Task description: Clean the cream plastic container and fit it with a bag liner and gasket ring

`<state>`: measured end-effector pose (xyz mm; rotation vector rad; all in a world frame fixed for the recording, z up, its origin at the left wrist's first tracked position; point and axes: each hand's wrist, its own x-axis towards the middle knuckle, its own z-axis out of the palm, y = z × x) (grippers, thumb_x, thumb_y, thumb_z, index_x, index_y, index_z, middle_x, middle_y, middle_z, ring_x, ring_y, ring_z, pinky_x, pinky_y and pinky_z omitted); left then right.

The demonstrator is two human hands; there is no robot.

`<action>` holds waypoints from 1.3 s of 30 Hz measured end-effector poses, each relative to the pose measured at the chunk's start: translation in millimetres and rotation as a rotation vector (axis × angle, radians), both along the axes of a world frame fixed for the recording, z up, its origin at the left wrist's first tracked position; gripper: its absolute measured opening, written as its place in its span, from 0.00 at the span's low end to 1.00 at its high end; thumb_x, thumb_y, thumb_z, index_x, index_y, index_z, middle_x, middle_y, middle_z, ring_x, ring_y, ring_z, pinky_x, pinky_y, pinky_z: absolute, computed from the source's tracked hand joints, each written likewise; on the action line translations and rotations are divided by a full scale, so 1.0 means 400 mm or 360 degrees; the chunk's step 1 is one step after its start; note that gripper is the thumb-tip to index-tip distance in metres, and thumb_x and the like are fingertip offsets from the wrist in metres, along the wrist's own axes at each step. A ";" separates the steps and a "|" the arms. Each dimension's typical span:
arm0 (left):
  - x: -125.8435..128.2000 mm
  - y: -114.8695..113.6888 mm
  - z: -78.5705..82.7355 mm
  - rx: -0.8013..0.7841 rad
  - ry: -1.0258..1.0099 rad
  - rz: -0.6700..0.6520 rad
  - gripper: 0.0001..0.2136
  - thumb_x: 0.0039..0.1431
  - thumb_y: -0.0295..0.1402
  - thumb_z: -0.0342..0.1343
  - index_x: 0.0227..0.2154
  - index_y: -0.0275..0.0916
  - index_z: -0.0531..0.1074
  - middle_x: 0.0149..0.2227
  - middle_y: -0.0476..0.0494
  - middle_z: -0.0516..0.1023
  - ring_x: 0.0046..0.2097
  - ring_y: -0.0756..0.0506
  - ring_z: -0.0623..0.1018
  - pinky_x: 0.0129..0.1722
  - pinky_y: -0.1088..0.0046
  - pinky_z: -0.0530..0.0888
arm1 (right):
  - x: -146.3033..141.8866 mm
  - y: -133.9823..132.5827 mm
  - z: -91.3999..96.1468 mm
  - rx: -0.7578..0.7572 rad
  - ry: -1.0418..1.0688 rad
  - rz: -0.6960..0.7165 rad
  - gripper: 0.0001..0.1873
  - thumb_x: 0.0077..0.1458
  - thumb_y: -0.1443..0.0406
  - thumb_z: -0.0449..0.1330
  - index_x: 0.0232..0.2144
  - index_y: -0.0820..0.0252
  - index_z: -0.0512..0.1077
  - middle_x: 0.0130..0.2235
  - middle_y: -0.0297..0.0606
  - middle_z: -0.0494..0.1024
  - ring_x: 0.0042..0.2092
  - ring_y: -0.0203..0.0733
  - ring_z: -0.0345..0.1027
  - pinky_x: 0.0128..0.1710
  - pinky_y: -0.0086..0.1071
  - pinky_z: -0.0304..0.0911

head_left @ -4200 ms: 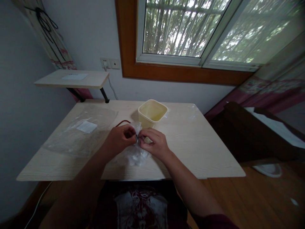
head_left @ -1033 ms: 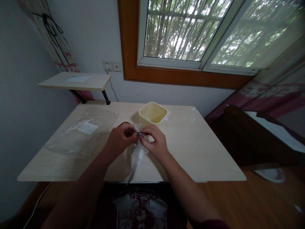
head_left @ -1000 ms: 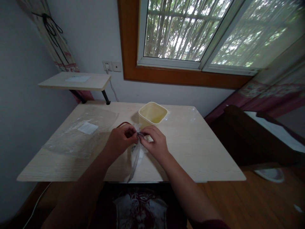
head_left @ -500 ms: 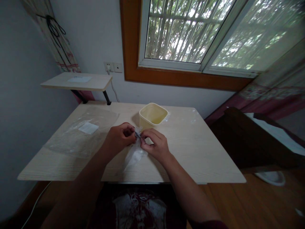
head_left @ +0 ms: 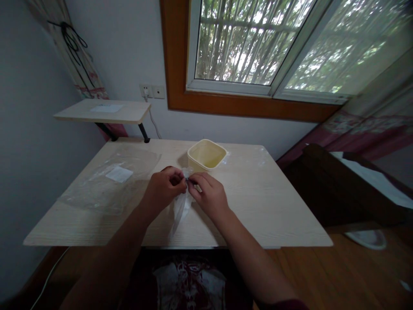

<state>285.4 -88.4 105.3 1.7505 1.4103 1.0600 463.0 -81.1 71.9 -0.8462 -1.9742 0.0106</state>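
Observation:
Both my hands meet over the middle of the desk, just in front of a pale yellow square tub (head_left: 206,155). My left hand (head_left: 166,185) is closed in a pinch on a clear plastic bag (head_left: 181,211), whose loose end hangs down toward the desk's front edge. Fingers of my right hand (head_left: 209,191) pinch the same bag from the other side. Between the fingertips shows a small dark bit, too small to name. The tub stands upright with its top uncovered.
A large clear plastic bag (head_left: 97,189) with a white label (head_left: 119,174) lies flat on the desk's left side. Behind it a small raised shelf (head_left: 71,113) stands on black legs. Scraps of clear film (head_left: 260,162) lie at the back right of the desk (head_left: 274,215).
My fingertips have drawn closer together around the dark bit. The bag's hanging end has narrowed and swung slightly left. The tub and the large bag stay in place.

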 end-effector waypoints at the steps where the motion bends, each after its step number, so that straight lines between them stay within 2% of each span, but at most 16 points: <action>1: 0.001 0.001 0.000 0.0032 0.0045 0.0016 0.05 0.53 0.33 0.60 0.32 0.40 0.74 0.24 0.50 0.81 0.26 0.49 0.80 0.26 0.77 0.74 | -0.001 0.000 0.000 0.0005 -0.0045 -0.0037 0.06 0.63 0.70 0.58 0.40 0.59 0.75 0.38 0.44 0.81 0.40 0.43 0.76 0.40 0.37 0.75; 5: -0.001 0.002 0.005 0.0115 0.0185 0.0101 0.05 0.52 0.33 0.60 0.32 0.40 0.75 0.25 0.50 0.81 0.27 0.48 0.80 0.25 0.78 0.73 | 0.000 0.000 -0.003 0.0047 -0.0112 -0.0063 0.07 0.62 0.70 0.58 0.40 0.59 0.74 0.37 0.44 0.81 0.39 0.43 0.77 0.39 0.36 0.75; 11: -0.026 0.003 0.021 -0.0017 0.0056 0.0055 0.06 0.53 0.35 0.60 0.32 0.39 0.75 0.23 0.51 0.80 0.24 0.49 0.79 0.23 0.78 0.72 | 0.021 -0.002 -0.012 0.0180 -0.0030 0.0188 0.08 0.59 0.71 0.60 0.41 0.57 0.74 0.40 0.44 0.82 0.40 0.43 0.78 0.40 0.36 0.76; 14: -0.040 0.003 0.027 -0.0021 -0.0039 0.0060 0.05 0.54 0.35 0.60 0.31 0.38 0.74 0.23 0.51 0.80 0.23 0.50 0.78 0.22 0.79 0.73 | 0.026 -0.005 -0.014 0.0125 0.0107 0.0290 0.08 0.59 0.70 0.61 0.40 0.54 0.74 0.38 0.41 0.82 0.39 0.41 0.78 0.40 0.34 0.76; 18: -0.046 0.000 0.033 -0.0023 -0.0102 0.0059 0.07 0.55 0.36 0.60 0.33 0.38 0.74 0.24 0.50 0.80 0.24 0.49 0.79 0.23 0.78 0.74 | 0.024 -0.005 -0.011 -0.0064 0.0377 0.0291 0.05 0.60 0.68 0.62 0.39 0.54 0.73 0.37 0.38 0.81 0.39 0.41 0.77 0.42 0.37 0.75; 20: -0.042 -0.002 0.035 -0.0017 -0.0107 0.0075 0.07 0.55 0.36 0.60 0.33 0.39 0.75 0.25 0.50 0.80 0.25 0.48 0.80 0.24 0.78 0.75 | 0.021 -0.003 -0.010 -0.0133 0.0464 0.0294 0.13 0.59 0.66 0.65 0.46 0.53 0.72 0.41 0.40 0.80 0.42 0.43 0.77 0.43 0.39 0.76; 22: -0.035 -0.005 0.034 -0.0012 -0.0102 0.0085 0.07 0.56 0.37 0.60 0.33 0.39 0.75 0.25 0.50 0.81 0.26 0.48 0.80 0.25 0.77 0.74 | 0.016 -0.002 -0.008 -0.0161 0.0420 0.0322 0.25 0.55 0.62 0.69 0.54 0.51 0.69 0.49 0.43 0.77 0.47 0.46 0.75 0.46 0.42 0.76; 24: -0.029 -0.007 0.031 -0.0017 -0.0105 0.0066 0.08 0.57 0.38 0.60 0.34 0.39 0.75 0.25 0.49 0.81 0.27 0.47 0.81 0.27 0.77 0.75 | 0.011 -0.002 -0.006 -0.0147 0.0292 0.0340 0.30 0.54 0.60 0.71 0.57 0.49 0.68 0.53 0.45 0.75 0.52 0.48 0.73 0.49 0.45 0.74; 26: -0.026 -0.007 0.025 -0.0008 -0.0105 0.0053 0.09 0.58 0.39 0.60 0.35 0.39 0.75 0.26 0.49 0.81 0.28 0.47 0.81 0.29 0.76 0.75 | 0.007 -0.003 -0.003 -0.0107 0.0257 0.0298 0.21 0.57 0.62 0.69 0.52 0.50 0.72 0.50 0.43 0.77 0.51 0.47 0.73 0.50 0.45 0.74; 28: -0.027 -0.005 0.017 0.0020 -0.0109 0.0061 0.09 0.58 0.39 0.60 0.35 0.39 0.75 0.28 0.49 0.82 0.30 0.47 0.82 0.31 0.75 0.76 | 0.006 -0.003 0.001 -0.0118 0.0360 0.0210 0.11 0.60 0.65 0.66 0.46 0.51 0.76 0.44 0.41 0.79 0.47 0.45 0.75 0.47 0.42 0.74; 30: -0.030 0.000 0.010 0.0049 -0.0150 0.0072 0.10 0.59 0.40 0.60 0.36 0.39 0.75 0.30 0.47 0.83 0.33 0.47 0.82 0.34 0.74 0.77 | 0.009 -0.002 0.007 -0.0186 0.0500 0.0126 0.06 0.62 0.66 0.64 0.41 0.52 0.78 0.41 0.39 0.80 0.44 0.44 0.76 0.45 0.41 0.74; 35: -0.023 0.009 -0.010 0.0107 -0.0302 -0.0028 0.16 0.60 0.43 0.61 0.45 0.39 0.74 0.45 0.40 0.82 0.46 0.44 0.82 0.48 0.67 0.78 | 0.021 0.002 0.034 -0.0318 0.0782 0.0048 0.05 0.61 0.66 0.64 0.37 0.52 0.81 0.38 0.38 0.80 0.40 0.43 0.76 0.40 0.40 0.75; 37: -0.011 0.006 -0.021 0.0107 -0.0276 -0.0162 0.22 0.55 0.43 0.65 0.50 0.40 0.71 0.49 0.39 0.81 0.49 0.43 0.81 0.52 0.65 0.77 | 0.019 0.001 0.051 -0.0357 0.0847 0.0041 0.05 0.61 0.66 0.64 0.37 0.51 0.81 0.38 0.38 0.80 0.40 0.43 0.75 0.39 0.40 0.75; 39: 0.002 0.001 -0.033 0.0120 -0.0191 -0.0272 0.25 0.51 0.41 0.69 0.52 0.40 0.71 0.50 0.39 0.79 0.50 0.43 0.80 0.53 0.65 0.76 | 0.016 -0.001 0.071 -0.0375 0.0885 0.0059 0.06 0.62 0.65 0.64 0.38 0.51 0.81 0.38 0.38 0.79 0.39 0.42 0.75 0.38 0.39 0.75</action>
